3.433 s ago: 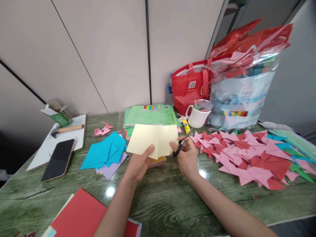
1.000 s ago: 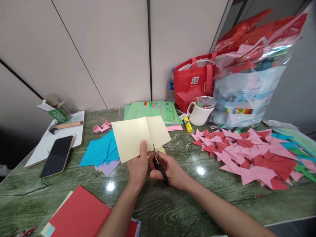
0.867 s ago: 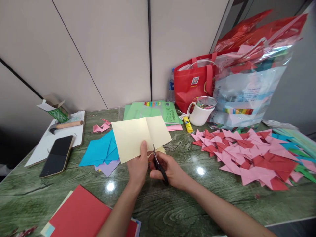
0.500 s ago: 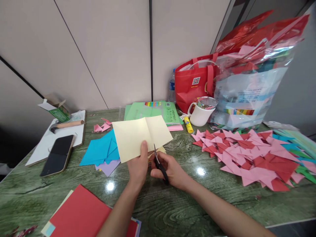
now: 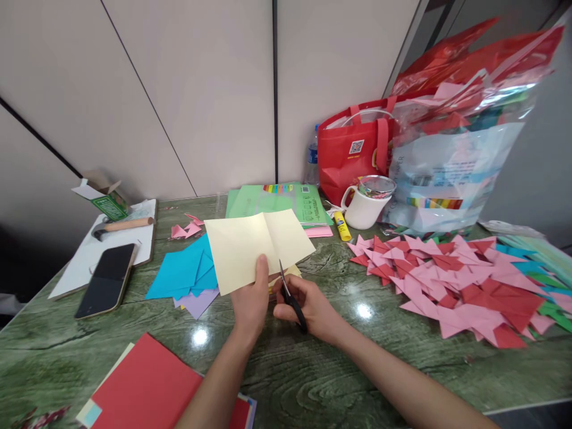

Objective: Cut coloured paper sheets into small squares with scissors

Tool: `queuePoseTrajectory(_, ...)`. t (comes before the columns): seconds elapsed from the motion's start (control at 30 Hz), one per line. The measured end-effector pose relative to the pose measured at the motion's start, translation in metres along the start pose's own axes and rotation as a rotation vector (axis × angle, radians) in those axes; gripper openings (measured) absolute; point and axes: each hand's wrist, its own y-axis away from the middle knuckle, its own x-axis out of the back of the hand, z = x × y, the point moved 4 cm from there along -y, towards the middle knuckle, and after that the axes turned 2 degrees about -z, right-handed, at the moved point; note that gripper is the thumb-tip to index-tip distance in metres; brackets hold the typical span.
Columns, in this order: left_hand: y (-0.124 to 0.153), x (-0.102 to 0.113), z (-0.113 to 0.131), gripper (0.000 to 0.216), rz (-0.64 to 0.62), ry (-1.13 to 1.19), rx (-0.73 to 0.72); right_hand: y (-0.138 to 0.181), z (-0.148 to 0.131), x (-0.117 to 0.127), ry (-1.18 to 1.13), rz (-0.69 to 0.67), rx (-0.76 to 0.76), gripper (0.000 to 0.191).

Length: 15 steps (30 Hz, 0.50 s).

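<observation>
My left hand (image 5: pixel 251 301) pinches the near edge of a pale yellow creased sheet of paper (image 5: pixel 250 245), held up over the green table (image 5: pixel 313 369), thumb on top. Just to its right, my right hand (image 5: pixel 313 307) grips black-handled scissors (image 5: pixel 288 294). Their blades point up at the sheet's lower edge, at the crease. Blue paper squares (image 5: pixel 185 275) and a purple sheet (image 5: pixel 196 302) lie under and left of the yellow sheet.
A phone (image 5: pixel 107 280) and hammer (image 5: pixel 120 225) rest on a white board at left. Red sheets (image 5: pixel 147 387) lie near the front. Green paper pack (image 5: pixel 277 199), glue stick (image 5: pixel 342 226), mug (image 5: pixel 364 205), red bag (image 5: pixel 353 155), plastic bag (image 5: pixel 447 149) stand behind. Folded pink and red triangles (image 5: pixel 447 280) cover the right.
Since 3.4 s ago my right hand brought the scissors from the sheet's right side to beneath its lower edge. Over the last second both hands and the sheet stay nearly still.
</observation>
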Motion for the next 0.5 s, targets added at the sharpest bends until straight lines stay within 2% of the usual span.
queuePoseTrajectory(0.17,-0.0002,0.0009,0.0002,0.039,0.024,-0.025,-0.002,0.0001,-0.0002,-0.0002,-0.009,0.016,-0.004,0.04)
queuePoseTrajectory(0.37,-0.0007,-0.0003,0.0005,0.041,-0.018,-0.092,0.003,0.0,-0.0011,-0.0006,-0.022,0.024,-0.002,0.038)
queuePoseTrajectory(0.5,-0.001,0.0001,-0.0022,0.042,-0.015,-0.042,0.025,0.0,-0.0006,0.0,-0.025,0.025,0.003,0.036)
